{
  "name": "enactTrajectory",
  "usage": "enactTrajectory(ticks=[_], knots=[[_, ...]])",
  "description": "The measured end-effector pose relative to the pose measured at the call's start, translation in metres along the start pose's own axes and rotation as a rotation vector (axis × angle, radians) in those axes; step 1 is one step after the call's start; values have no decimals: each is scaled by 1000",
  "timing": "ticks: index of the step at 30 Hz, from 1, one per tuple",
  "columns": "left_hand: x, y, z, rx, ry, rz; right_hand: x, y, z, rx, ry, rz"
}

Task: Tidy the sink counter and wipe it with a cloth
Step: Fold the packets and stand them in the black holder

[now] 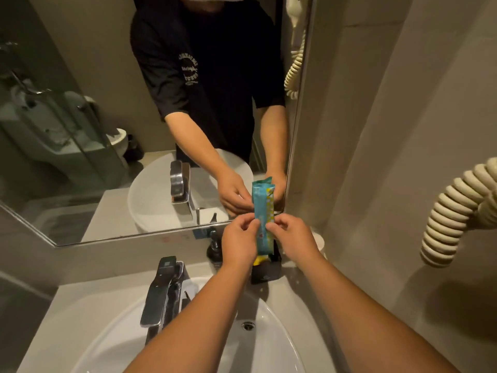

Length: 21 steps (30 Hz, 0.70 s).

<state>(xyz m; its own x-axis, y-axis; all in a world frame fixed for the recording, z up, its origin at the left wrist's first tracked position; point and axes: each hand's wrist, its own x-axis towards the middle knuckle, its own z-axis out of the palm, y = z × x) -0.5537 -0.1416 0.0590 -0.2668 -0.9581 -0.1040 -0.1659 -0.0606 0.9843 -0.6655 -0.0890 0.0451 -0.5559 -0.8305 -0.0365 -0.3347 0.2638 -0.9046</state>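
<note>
A tall teal and yellow packet (263, 208) stands upright at the back right of the sink counter (80, 305), over a black holder (265, 273). My left hand (239, 242) pinches its left edge and my right hand (291, 236) pinches its right edge, both at mid height. The packet's lower end is hidden behind my hands. No cloth is in view.
A chrome tap (161, 292) stands left of my arms over the white basin (269, 345). A dark soap pump bottle (213, 249) sits by the mirror (107, 130). A white cup (320, 242) is by the right wall, where a coiled cord (446, 224) hangs.
</note>
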Motion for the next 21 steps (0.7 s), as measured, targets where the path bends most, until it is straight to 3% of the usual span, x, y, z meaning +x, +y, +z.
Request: enactTrajectory(ticks=[11,21], knots=[[8,-61,5,220,13,-138,7,49,20,-201,-188,113],[8,-66,11,325,25,-151,10,51,23,-476,-201,82]])
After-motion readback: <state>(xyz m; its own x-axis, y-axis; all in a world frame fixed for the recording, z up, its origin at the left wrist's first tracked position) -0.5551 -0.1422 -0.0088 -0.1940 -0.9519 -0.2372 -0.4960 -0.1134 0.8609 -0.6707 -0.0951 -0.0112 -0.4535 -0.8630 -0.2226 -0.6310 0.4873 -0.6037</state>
